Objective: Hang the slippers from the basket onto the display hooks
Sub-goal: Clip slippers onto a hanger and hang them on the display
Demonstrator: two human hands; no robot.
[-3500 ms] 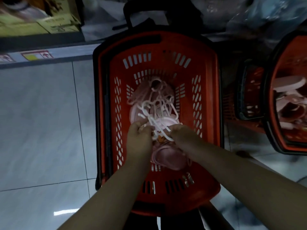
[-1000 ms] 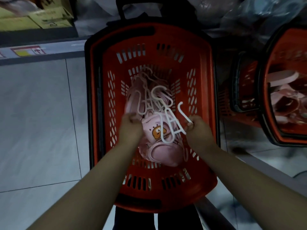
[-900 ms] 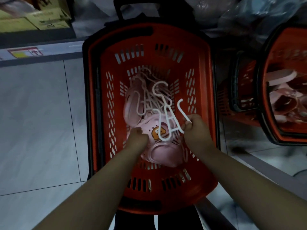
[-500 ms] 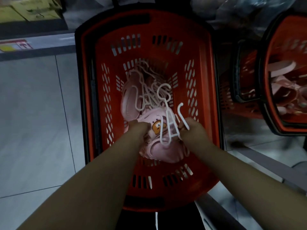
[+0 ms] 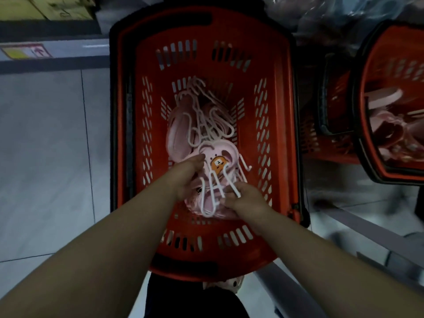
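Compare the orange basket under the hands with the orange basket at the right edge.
The middle basket shows almost whole; the right basket is cut off by the frame edge. Both hands reach into the middle basket, the left hand at a pink slipper, the right hand pinching a white hanger; none reaches into the right basket. Both are orange, slotted, and hold pink slippers.

2 bare forearms (image 5: 103, 249) fill the lower corners of the frame, ending in the left hand (image 5: 188, 177) and the right hand (image 5: 243, 198). At bottom centre sits dark clothing (image 5: 195, 301), and just above it a pale shoe (image 5: 229, 283) with round holes.
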